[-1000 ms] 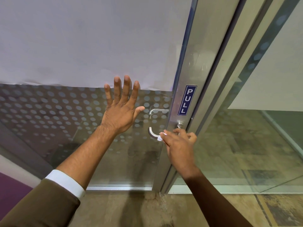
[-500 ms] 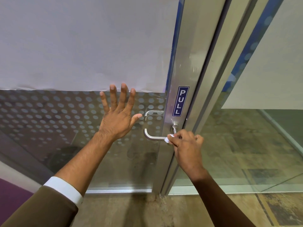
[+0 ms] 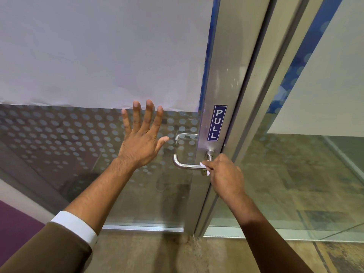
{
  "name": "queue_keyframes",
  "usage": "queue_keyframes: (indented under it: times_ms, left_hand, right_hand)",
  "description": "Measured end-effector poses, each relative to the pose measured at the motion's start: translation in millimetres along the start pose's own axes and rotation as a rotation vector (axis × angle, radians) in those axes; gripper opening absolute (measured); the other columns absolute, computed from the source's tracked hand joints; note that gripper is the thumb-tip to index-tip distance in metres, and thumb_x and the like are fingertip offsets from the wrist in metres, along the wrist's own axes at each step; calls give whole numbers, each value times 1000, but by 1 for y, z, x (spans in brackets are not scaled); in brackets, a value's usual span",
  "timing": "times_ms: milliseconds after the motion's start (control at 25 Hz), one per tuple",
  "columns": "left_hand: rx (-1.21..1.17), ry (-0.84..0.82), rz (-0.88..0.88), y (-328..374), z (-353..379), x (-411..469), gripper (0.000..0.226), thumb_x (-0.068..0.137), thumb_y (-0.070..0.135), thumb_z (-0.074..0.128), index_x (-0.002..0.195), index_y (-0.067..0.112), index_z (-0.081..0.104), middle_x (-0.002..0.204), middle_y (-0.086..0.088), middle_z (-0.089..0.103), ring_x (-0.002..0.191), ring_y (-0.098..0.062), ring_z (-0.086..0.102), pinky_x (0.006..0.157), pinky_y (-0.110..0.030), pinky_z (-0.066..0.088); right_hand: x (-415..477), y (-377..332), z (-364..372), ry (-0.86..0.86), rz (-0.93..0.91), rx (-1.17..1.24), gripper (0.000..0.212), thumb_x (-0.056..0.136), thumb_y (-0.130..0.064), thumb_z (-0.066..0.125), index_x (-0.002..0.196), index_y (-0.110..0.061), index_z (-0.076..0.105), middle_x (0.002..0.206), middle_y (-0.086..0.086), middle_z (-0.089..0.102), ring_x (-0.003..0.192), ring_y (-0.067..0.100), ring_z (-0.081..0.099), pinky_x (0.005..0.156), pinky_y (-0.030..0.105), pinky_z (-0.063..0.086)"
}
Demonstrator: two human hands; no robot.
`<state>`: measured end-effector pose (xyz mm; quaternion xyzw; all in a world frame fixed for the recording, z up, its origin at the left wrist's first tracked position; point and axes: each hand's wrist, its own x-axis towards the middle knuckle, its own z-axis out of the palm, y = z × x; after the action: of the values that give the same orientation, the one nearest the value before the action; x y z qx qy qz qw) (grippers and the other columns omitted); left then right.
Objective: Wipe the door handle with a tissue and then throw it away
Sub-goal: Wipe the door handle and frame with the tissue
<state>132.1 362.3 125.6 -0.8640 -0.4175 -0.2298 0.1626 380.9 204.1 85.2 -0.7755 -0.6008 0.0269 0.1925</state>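
tissue (image 3: 202, 166) mostly hidden, seemingly in right hand (image 3: 224, 175)

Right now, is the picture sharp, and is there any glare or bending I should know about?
Head view: sharp on the door handle, tissue and PULL sign; wide-angle lens bends the metal door frame; soft reflections on the glass; right hand darker than left hand.

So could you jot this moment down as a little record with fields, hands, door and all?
left hand: open, fingers spread, flat against the dotted glass door
right hand: closed on a white tissue, pressed to the door handle near its pivot
door handle: silver metal lever, bar pointing left
sign: blue, reads PULL, on the metal door frame above the handle
wiping: under way
tissue thrown away: not yet
bin: none in view
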Motion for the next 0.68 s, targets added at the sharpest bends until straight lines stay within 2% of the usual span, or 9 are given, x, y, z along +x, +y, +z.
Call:
queue_keyframes:
  times_ms: [80,200,360,520,680]
  left_hand:
    - [-11,-15,-12,1,-2,1,98,106,74,30,165,22,-28,162,-4,-53,147,-34,-50,121,-71,-17]
    - [-20,-29,-23,2,-1,0,97,107,70,34,166,21,-26,163,-5,-51,149,-36,-45,122,-73,-14]
    - [3,-18,-44,2,0,-1,95,109,65,36,169,19,-22,167,-8,-45,155,-44,-26,124,-76,-9]
    - [8,-13,-56,2,0,-2,95,109,63,39,170,19,-19,168,-8,-43,157,-45,-22,124,-77,-4]
    - [24,-15,-73,3,0,-4,96,109,62,43,170,18,-17,170,-10,-41,158,-48,-20,125,-80,-1]
  right_hand:
    - [7,4,-8,-11,6,-38,25,99,-36,66,122,-46,69,96,-6,51,89,21,62,77,39,54]
    - [13,0,-20,-69,11,-122,29,98,-25,66,122,-41,70,106,0,54,99,26,63,83,41,54]
    - [-5,-30,-10,5,-78,-282,23,89,-14,67,105,-29,75,116,4,58,103,27,60,85,42,43]
    - [4,-23,-19,7,-46,-233,16,94,-15,68,105,-24,75,122,3,54,109,26,50,88,43,41]
    - [6,-23,-19,-33,-120,-254,21,92,-9,67,104,-23,76,119,4,58,110,28,53,87,41,41]
